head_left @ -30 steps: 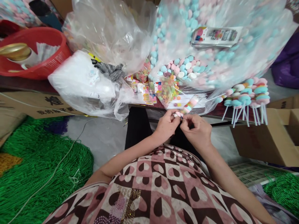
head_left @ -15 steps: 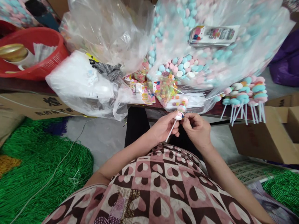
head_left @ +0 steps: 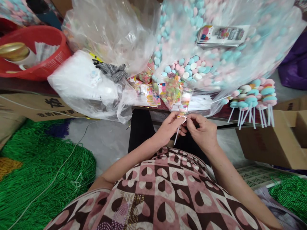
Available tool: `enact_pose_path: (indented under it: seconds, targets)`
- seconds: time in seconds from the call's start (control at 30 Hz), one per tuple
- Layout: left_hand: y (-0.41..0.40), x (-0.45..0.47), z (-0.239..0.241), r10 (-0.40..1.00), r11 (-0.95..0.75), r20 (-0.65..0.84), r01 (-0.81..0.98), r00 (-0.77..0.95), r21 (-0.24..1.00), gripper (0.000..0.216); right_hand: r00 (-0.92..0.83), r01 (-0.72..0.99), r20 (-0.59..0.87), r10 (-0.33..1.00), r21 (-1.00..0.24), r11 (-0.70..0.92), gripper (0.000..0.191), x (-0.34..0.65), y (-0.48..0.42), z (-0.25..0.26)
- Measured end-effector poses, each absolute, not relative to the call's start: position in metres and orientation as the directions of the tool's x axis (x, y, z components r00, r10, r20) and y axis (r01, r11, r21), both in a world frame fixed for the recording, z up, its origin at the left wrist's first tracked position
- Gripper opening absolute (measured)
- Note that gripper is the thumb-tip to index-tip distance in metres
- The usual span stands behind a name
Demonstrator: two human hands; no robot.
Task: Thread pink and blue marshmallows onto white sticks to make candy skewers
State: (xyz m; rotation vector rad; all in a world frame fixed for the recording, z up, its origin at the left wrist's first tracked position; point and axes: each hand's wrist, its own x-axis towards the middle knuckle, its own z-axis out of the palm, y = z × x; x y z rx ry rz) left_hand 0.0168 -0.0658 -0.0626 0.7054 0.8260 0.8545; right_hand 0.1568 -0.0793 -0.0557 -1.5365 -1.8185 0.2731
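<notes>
A candy skewer [head_left: 185, 101] of pale marshmallow-like pieces points away from me over the table edge, in what looks like a clear printed wrapper. Its white stick [head_left: 176, 135] sticks out below toward my lap. My left hand [head_left: 170, 126] is closed around the skewer's lower end, thumb on top. My right hand [head_left: 201, 129] pinches at the same end from the right, apparently on the wrapper's edge. Fingers hide the lowest pieces. Just beyond lie a bundle of white sticks [head_left: 202, 103] and a bag of colourful gummy candy [head_left: 169, 92].
A large clear bag of pastel candies [head_left: 192, 68] carries a stack of printed wrappers [head_left: 222, 35]. Finished-looking skewers [head_left: 254, 92] overhang the table at right, above a cardboard box [head_left: 271, 137]. A red basket [head_left: 52, 54] and white plastic bag [head_left: 81, 83] stand left. Green cord [head_left: 43, 172] covers the floor.
The skewer and its stick have turned more upright in view. More printed film shows over the pieces, and my left fingers now cover its lower end. Both hands stay close together.
</notes>
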Motion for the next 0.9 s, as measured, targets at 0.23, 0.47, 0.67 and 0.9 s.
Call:
enact_pose_path:
  seconds: [0.23,0.47,0.67,0.9]
  targets:
    - [-0.067,0.018,-0.066,0.857,0.457,-0.334,-0.281,0.393,0.844,0.022,0.036,0.691,0.397,0.917,-0.673,0.265,0.009,0.155,-0.079,-0.056]
    - [-0.068,0.019,-0.067,0.848,0.451,-0.31,-0.275,0.431,0.849,0.022,0.159,0.245,0.047,0.986,-0.969,0.007,0.006,0.16,-0.075,-0.061]
    - [-0.068,0.021,-0.07,0.908,0.29,-0.284,0.026,0.308,0.957,0.023,0.057,0.081,-0.081,0.995,-0.993,-0.085,0.013,0.171,-0.073,-0.065]
    - [-0.063,0.025,-0.07,0.855,0.487,-0.43,-0.16,0.291,0.859,0.013,0.162,0.362,0.149,0.976,-0.929,0.082,0.011,0.166,-0.079,-0.065]
